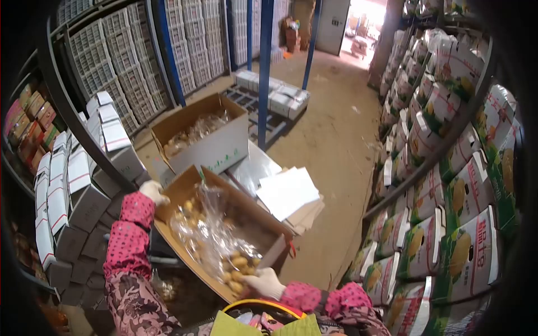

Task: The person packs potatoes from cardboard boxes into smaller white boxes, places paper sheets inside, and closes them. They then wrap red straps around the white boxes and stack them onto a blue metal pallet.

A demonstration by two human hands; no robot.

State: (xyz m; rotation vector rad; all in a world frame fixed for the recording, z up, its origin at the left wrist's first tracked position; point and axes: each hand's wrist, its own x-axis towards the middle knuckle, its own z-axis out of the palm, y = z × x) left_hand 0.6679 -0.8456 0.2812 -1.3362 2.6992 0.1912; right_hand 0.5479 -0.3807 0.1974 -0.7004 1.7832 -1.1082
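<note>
An open cardboard box (188, 253) tilts in front of me, with potatoes (238, 262) and crumpled clear plastic film (210, 224) inside. My left hand (152, 193), in a pale glove, is closed over the box's left end. At the near right corner, my right hand (266, 283), gloved alike, grips the rim beside the potatoes; its fingertips are partly hidden inside. A second open box (210, 148) stands just beyond, also with film over its contents.
White sheets of card (288, 193) lie on flat cardboard to the right. Stacked white boxes (84, 185) line the left. Printed potato cartons (465, 252) fill the right side. Blue posts (264, 73) and a low metal rack (246, 106) stand ahead, before a bright doorway (364, 28).
</note>
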